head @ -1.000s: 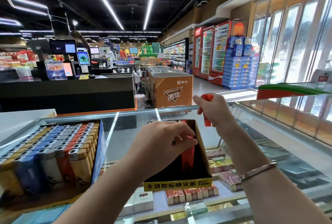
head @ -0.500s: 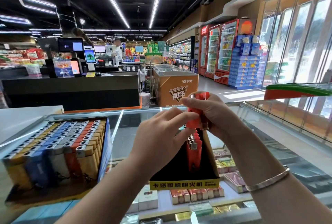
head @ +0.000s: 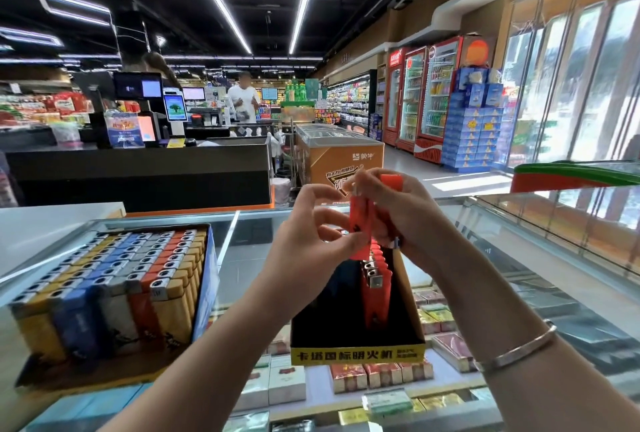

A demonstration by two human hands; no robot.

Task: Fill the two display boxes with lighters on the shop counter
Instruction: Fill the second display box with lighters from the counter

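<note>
At the left of the glass surface [head: 242, 251] stands the blue display box [head: 207, 279]. It is packed with rows of upright lighters [head: 114, 279] in yellow, blue, grey and orange columns, metal caps uppermost.

Right of centre stands the black display box [head: 356, 350], with a yellow front strip bearing printed characters. It holds a single row of orange lighters [head: 375, 279] along its right side, running from near to far. The left part of its interior appears dark.

Both hands are raised above the far end of the black display box. The left hand [head: 304, 244] has its fingers curled, with thumb and fingertips pinching the lower half of an orange lighter [head: 360, 220]. This lighter is held about upright, directly above the row in the box and apart from it. The right hand [head: 405, 213] is closed around a second orange lighter [head: 392, 182], whose end projects above the fingers. The same hand also touches the upper part of the first lighter. The two held lighters lie just beside each other between the hands. A metal bracelet [head: 519, 348] sits on the right wrist.

Cigarette packs [head: 381, 374] lie on the shelf under the glass, below both boxes. At the far right, a red and green object [head: 568, 177] rests on the surface.
</note>
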